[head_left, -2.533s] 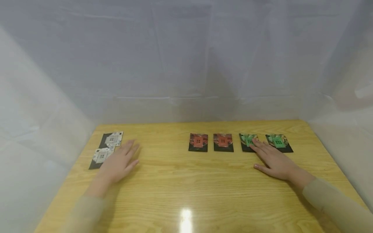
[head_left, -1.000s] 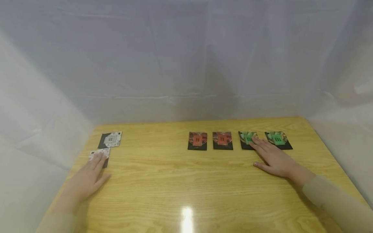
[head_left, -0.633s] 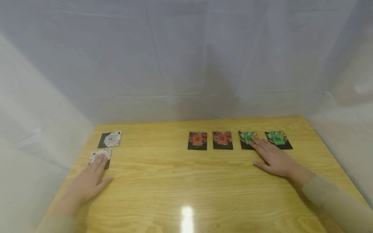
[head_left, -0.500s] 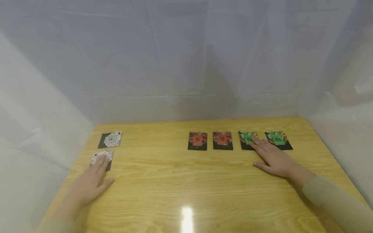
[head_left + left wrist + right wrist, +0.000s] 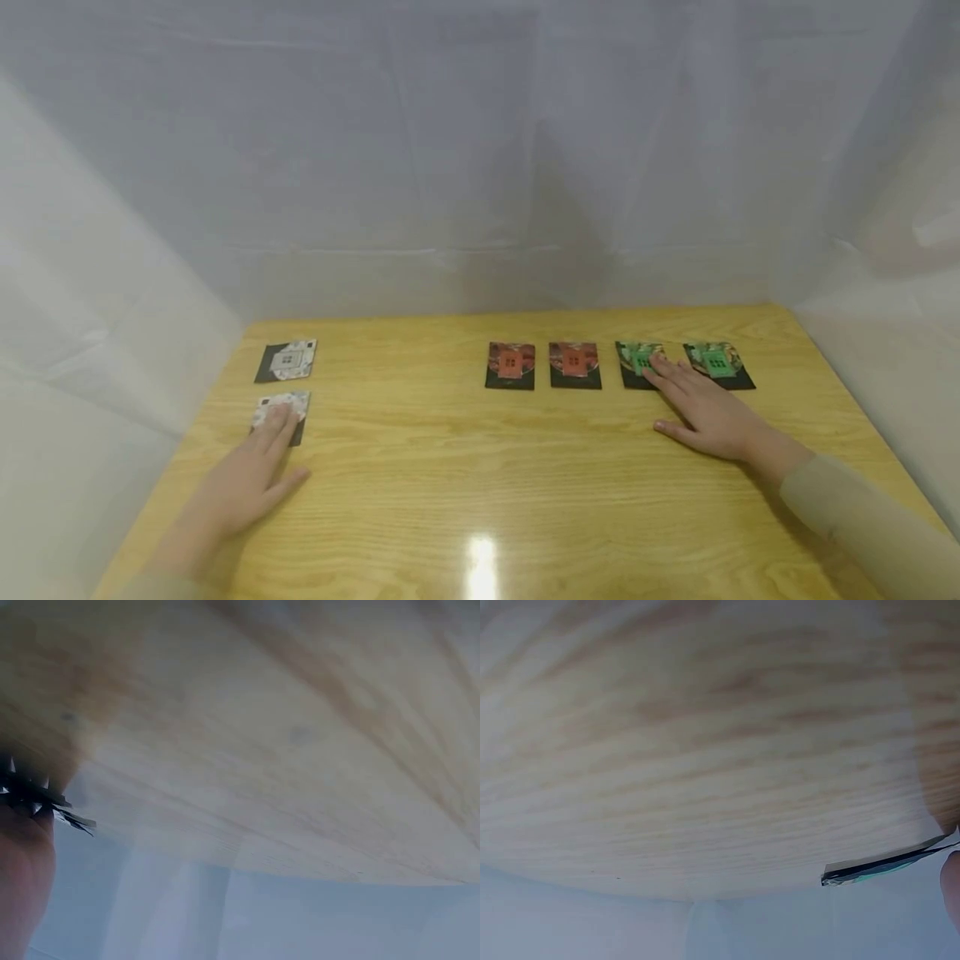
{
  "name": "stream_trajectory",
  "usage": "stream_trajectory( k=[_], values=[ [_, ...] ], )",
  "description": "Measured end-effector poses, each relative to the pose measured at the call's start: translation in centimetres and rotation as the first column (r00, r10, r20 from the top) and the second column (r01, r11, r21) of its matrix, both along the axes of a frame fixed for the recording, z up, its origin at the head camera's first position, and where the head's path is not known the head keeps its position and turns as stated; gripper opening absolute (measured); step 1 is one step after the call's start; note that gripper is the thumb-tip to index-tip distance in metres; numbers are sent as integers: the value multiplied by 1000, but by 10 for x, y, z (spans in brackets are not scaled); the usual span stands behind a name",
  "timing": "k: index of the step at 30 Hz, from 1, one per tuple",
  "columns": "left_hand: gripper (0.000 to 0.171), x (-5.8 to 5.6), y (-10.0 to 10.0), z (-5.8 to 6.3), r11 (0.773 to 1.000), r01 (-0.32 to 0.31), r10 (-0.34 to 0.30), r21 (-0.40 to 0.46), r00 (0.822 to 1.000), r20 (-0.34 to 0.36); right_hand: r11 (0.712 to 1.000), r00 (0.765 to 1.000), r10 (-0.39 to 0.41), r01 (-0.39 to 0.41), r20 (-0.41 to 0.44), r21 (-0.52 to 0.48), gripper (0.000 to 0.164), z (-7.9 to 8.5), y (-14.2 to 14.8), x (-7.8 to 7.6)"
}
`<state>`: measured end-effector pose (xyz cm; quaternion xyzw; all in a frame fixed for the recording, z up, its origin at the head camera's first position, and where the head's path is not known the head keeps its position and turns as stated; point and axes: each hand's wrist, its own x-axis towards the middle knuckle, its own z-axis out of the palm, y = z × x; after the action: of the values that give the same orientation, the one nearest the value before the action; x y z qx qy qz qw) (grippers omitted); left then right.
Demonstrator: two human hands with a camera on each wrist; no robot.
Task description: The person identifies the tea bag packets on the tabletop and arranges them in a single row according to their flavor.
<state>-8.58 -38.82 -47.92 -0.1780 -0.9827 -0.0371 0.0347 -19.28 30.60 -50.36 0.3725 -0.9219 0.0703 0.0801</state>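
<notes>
With straight fingers, my left hand point(image 5: 243, 482) rests on the nearer white-and-black flat packet point(image 5: 300, 406) at the table's left, covering part of it. A matching white-and-black packet point(image 5: 288, 360) lies just beyond, with a gap between the two. My right hand point(image 5: 708, 414) lies with fingers extended over the near right part of a green-and-black packet point(image 5: 628, 354). Next to its fingertips, at the right, is a second green-and-black packet point(image 5: 717, 362), partly behind the hand. The wrist views show only packet edges and a bit of each hand.
Two red-and-black packets, one at left point(image 5: 511, 367) and one at right point(image 5: 575, 365), lie side by side in the same row as the green ones. The wooden table point(image 5: 450, 467) is bounded by pale sheeting point(image 5: 420, 167) behind and on both sides.
My left hand moved left onto the nearer white packet, then slid it right and toward me; it lay against the far white one before. My right hand has stayed put.
</notes>
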Motion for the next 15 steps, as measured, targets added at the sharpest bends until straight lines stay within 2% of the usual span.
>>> stream_trajectory(
  k=[8, 15],
  values=[
    [87, -2, 14, 1, 1000, 15, -15, 5, 1000, 7, 1000, 1000, 5, -5, -7, 0, 80, 0, -1, 1],
    [88, -9, 31, 4, 1000, 27, -27, 0, 999, 34, 1000, 1000, 6, -6, -15, -5, 80, 1, -1, 1]
  ],
)
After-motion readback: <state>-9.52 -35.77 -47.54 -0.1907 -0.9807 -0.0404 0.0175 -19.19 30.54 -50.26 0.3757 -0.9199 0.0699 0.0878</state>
